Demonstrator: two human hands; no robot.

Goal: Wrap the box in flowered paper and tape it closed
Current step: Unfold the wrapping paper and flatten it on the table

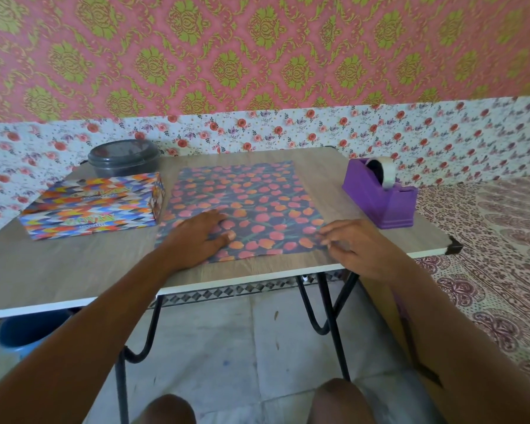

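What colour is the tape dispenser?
Purple. The tape dispenser shows clearly in the head view.

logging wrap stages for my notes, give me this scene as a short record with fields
stage: paper laid out, box not yet on it
flowered paper: flat on the table, centre
box: beside the paper's left edge, unwrapped
tape dispenser: right of the paper, no hand on it
left hand: flat on the paper
right hand: fingertips at the paper's near right corner; pinch unclear
other: dark lidded container behind the box
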